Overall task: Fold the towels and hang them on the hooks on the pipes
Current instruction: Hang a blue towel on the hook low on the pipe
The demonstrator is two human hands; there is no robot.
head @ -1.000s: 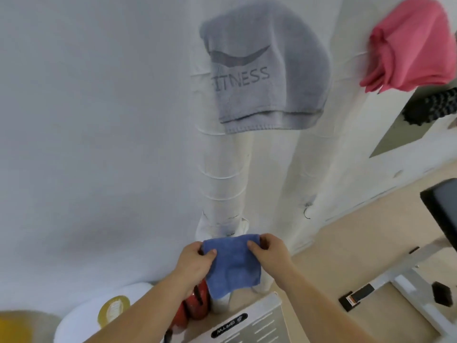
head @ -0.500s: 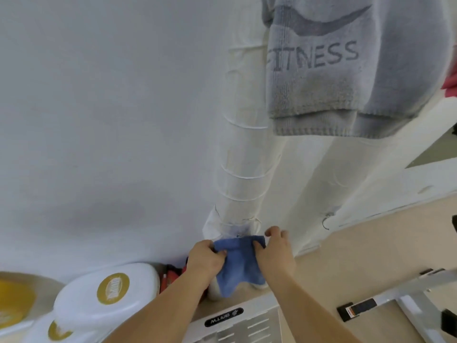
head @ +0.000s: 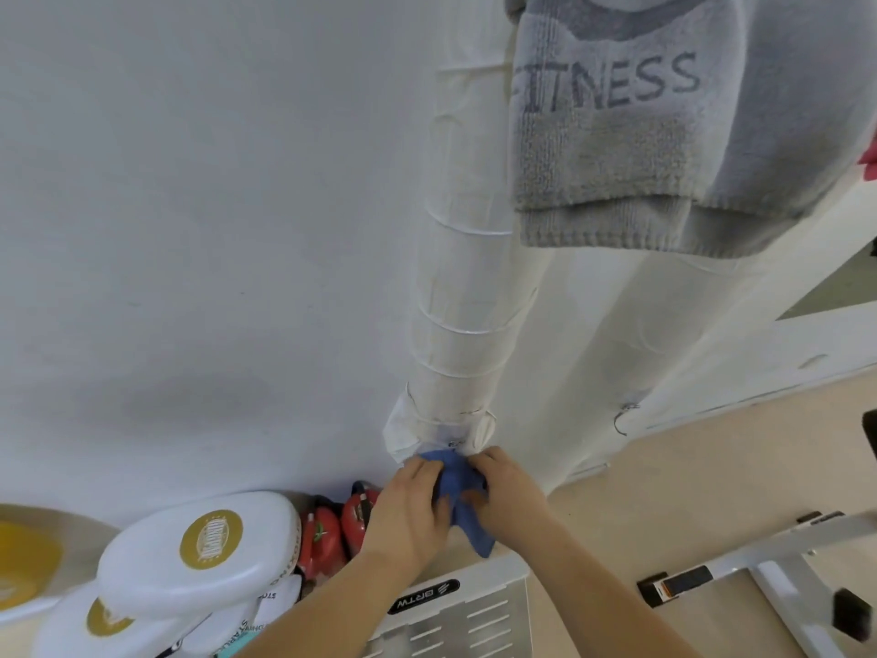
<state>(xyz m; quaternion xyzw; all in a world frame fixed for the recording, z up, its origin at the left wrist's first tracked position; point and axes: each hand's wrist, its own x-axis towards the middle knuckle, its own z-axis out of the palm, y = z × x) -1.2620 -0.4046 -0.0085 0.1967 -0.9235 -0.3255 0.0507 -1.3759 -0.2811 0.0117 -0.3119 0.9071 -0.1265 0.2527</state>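
Observation:
A small blue towel [head: 462, 515] is bunched between my hands, pressed against the low end of the white wrapped pipe [head: 460, 296]. My left hand [head: 410, 508] grips its left side and my right hand [head: 505, 491] grips its right side; a corner hangs down below them. The hook at that spot is mostly hidden by the towel and fingers. A grey towel marked FITNESS [head: 664, 125] hangs higher up on the pipes. A bare wire hook [head: 622, 420] sticks out of the right pipe [head: 612, 334]. A sliver of pink towel [head: 869, 156] shows at the right edge.
White punching pads with gold logos [head: 199, 548] and red items [head: 332, 534] sit on the floor at the left against the white wall. A white metal frame [head: 451, 615] lies right below my arms. A bench frame [head: 759, 562] stands on the beige floor at right.
My head and hands moved closer to the wall and lower. The flat blue towel has been bunched together and pushed up against the bottom of the left pipe.

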